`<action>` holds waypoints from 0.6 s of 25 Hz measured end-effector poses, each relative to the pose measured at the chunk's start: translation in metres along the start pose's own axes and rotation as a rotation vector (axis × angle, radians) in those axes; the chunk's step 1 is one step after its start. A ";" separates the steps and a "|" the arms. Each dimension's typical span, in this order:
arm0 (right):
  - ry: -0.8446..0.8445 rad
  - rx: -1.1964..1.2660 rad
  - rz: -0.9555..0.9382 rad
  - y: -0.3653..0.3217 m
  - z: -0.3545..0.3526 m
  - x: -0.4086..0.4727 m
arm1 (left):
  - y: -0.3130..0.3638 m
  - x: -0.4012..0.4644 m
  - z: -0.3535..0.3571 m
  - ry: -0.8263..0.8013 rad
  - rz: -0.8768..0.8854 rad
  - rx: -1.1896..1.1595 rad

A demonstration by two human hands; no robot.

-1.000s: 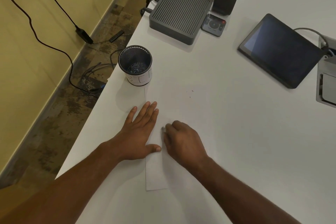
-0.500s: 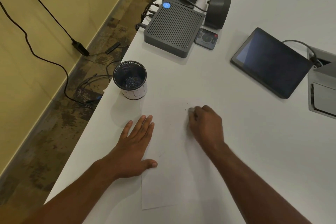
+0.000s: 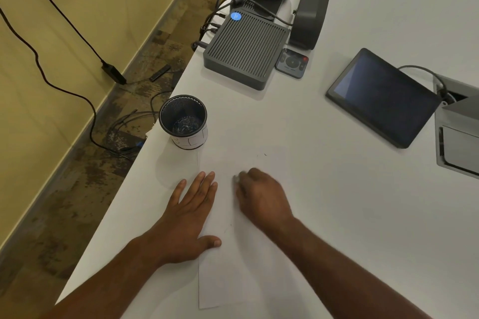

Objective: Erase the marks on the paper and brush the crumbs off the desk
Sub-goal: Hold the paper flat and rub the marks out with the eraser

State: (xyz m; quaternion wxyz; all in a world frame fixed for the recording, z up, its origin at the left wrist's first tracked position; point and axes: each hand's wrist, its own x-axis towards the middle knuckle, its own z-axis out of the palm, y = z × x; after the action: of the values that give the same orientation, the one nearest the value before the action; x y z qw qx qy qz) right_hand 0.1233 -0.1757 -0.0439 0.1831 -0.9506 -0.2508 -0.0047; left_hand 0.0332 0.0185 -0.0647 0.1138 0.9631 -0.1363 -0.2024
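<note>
The paper [image 3: 223,267] lies on the worktop [image 3: 350,215] near its left edge, reaching toward the near edge. The cup [image 3: 183,122] stands at the left edge, just behind the paper. Farther back along that edge sits a box [image 3: 245,53], a remote [image 3: 292,62] just right of it. The tablet [image 3: 382,97] lies toward the right edge.

blurred right hand [image 3: 261,197], grip unclear

I have one view only: my head camera looks forward and steeply down, close over the white counter [image 3: 324,202], its left edge and floor showing.
</note>
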 end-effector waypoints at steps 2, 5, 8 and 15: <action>-0.047 0.018 0.027 0.015 -0.004 0.014 | 0.000 0.000 -0.001 0.002 0.005 -0.006; 0.165 -0.032 0.274 0.049 -0.014 0.039 | -0.002 -0.001 0.002 0.012 0.014 0.021; -0.011 0.008 0.061 0.008 0.000 0.014 | -0.002 -0.002 0.003 0.015 0.012 0.021; 0.065 0.123 0.415 0.032 -0.024 0.015 | -0.002 -0.001 0.002 0.019 0.012 -0.021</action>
State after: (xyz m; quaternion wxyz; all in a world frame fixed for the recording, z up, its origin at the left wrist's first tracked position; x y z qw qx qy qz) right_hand 0.1539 -0.2029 -0.0316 0.2457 -0.9682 -0.0436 0.0176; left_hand 0.0317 0.0204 -0.0661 0.1265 0.9629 -0.1388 -0.1939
